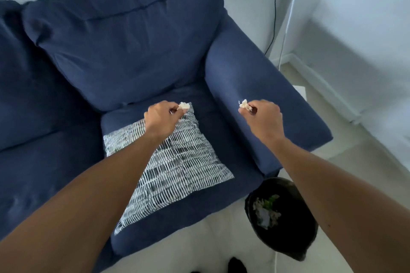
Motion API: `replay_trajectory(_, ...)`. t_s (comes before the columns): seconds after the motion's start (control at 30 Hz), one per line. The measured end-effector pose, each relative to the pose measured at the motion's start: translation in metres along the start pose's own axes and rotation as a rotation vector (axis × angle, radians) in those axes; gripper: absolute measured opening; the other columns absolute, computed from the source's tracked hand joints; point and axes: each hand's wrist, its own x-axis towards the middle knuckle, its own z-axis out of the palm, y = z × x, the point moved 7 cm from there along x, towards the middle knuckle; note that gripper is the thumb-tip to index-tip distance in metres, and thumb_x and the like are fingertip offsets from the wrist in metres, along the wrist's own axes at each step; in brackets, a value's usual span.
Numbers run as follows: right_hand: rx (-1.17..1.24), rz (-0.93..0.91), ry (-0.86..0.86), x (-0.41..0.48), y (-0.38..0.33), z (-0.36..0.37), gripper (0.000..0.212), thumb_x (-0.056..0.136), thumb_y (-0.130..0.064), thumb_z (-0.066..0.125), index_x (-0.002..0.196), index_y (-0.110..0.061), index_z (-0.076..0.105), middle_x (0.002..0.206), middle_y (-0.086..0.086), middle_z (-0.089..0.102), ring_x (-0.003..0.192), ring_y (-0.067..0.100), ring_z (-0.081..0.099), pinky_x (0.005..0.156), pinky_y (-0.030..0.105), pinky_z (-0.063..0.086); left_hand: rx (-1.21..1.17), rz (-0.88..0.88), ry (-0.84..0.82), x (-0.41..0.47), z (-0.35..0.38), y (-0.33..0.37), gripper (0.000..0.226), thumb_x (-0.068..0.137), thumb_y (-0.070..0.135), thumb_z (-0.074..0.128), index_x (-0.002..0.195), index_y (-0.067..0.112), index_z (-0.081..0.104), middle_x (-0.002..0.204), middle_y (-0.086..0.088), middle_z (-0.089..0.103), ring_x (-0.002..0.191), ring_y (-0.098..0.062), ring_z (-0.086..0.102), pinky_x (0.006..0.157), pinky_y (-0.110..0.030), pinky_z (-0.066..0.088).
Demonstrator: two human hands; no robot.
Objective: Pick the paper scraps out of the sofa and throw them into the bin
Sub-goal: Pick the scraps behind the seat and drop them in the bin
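A: Two pinches logged. Left hand (163, 117): fingertips closed on left scrap (184, 105), held above patterned cushion (175, 168). Right hand (264, 117): fingertips closed on right scrap (244, 104), held over sofa armrest (255, 86).

B: Step in hand?

A: Judged as pick done, carry pending. Both scraps clear of sofa (124, 55) fabric.

B: Next move?

A: Swing toward black bin (308, 248) on floor, just beside sofa's front corner, below right forearm. Bring each hand over the opening before unpinching; light paper likely to drift. Bin already holding some litter.
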Motion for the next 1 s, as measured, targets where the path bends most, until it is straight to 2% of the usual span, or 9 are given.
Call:
replay_trajectory(0.1,-0.02,0.05,0.013,-0.016,0.03,-0.013,0.029,0.089,-0.041,0.067,0.078,-0.014,0.068,0.076,0.0,0.058,0.078,0.027,0.055,0.07,0.041,0.047,-0.001,0.052,-0.041,-0.005,0.026,0.024,0.027,0.092,0.043,0.069,0.087,0.018,0.078,0.095,-0.001,0.074,0.092,-0.028,0.068,0.085,-0.043,0.053)
replay_trajectory(0.17,-0.046,0.079,0.015,-0.028,0.049,-0.023,0.029,0.091,-0.042,0.067,0.08,-0.015,0.068,0.076,-0.002,0.055,0.08,0.025,0.054,0.069,0.039,0.044,0.001,0.095,-0.082,-0.01,0.047,0.043,0.025,0.093,0.039,0.069,0.088,0.017,0.078,0.095,-0.004,0.074,0.096,-0.027,0.068,0.083,-0.038,0.052)
replay_trajectory(0.33,-0.075,0.152,0.041,-0.059,0.109,-0.054,0.024,0.091,-0.04,0.067,0.084,-0.018,0.07,0.077,-0.004,0.053,0.083,0.023,0.053,0.068,0.032,0.036,-0.031,0.163,-0.195,-0.034,0.108,0.091,0.026,0.091,0.044,0.069,0.082,0.02,0.074,0.081,0.0,0.067,0.08,-0.024,0.065,0.08,-0.045,0.052)
replay_trajectory(0.53,-0.094,0.218,0.105,-0.096,0.175,-0.095,0.025,0.088,-0.04,0.071,0.095,-0.016,0.076,0.082,0.003,0.064,0.08,0.023,0.059,0.068,0.028,0.035,-0.074,0.242,-0.347,-0.077,0.177,0.147,0.034,0.09,0.046,0.07,0.064,0.03,0.057,0.071,0.01,0.056,0.07,-0.013,0.056,0.07,-0.033,0.043)
replay_trajectory(0.63,-0.094,0.277,0.107,-0.115,0.201,-0.109,0.026,0.088,-0.038,0.071,0.097,-0.014,0.076,0.079,0.0,0.059,0.074,0.021,0.056,0.065,0.029,0.035,-0.104,0.286,-0.418,-0.104,0.205,0.168,0.025,0.091,0.039,0.073,0.074,0.022,0.068,0.077,0.005,0.06,0.075,-0.016,0.059,0.071,-0.029,0.044)
replay_trajectory(0.73,-0.076,0.314,0.111,-0.133,0.225,-0.116,0.027,0.088,-0.035,0.071,0.1,-0.011,0.076,0.083,0.003,0.063,0.076,0.023,0.058,0.067,0.033,0.044,-0.112,0.3,-0.492,-0.128,0.232,0.18,0.026,0.091,0.037,0.072,0.087,0.012,0.076,0.083,-0.002,0.069,0.08,-0.019,0.063,0.074,-0.035,0.052)
replay_trajectory(0.8,-0.083,0.328,0.109,-0.144,0.242,-0.117,0.027,0.089,-0.035,0.071,0.1,-0.011,0.076,0.08,-0.001,0.059,0.074,0.019,0.055,0.067,0.031,0.042,-0.109,0.302,-0.525,-0.14,0.249,0.186,0.026,0.092,0.037,0.071,0.086,0.012,0.076,0.079,0.0,0.069,0.078,-0.018,0.064,0.07,-0.037,0.051)
replay_trajectory(0.9,-0.097,0.351,0.101,-0.157,0.266,-0.112,0.029,0.09,-0.038,0.07,0.103,-0.013,0.076,0.081,-0.004,0.057,0.075,0.016,0.053,0.068,0.027,0.037,-0.051,0.28,-0.513,-0.152,0.268,0.186,0.029,0.093,0.04,0.068,0.069,0.024,0.067,0.064,0.011,0.06,0.064,-0.01,0.056,0.059,-0.031,0.039)
replay_trajectory(1.0,-0.104,0.388,0.074,-0.169,0.29,-0.101,0.033,0.091,-0.042,0.068,0.106,-0.014,0.075,0.087,0.001,0.064,0.079,0.017,0.055,0.07,0.027,0.037,-0.047,0.218,-0.556,-0.16,0.288,0.179,0.025,0.093,0.04,0.067,0.074,0.024,0.071,0.067,0.009,0.067,0.06,-0.011,0.066,0.062,-0.03,0.05)
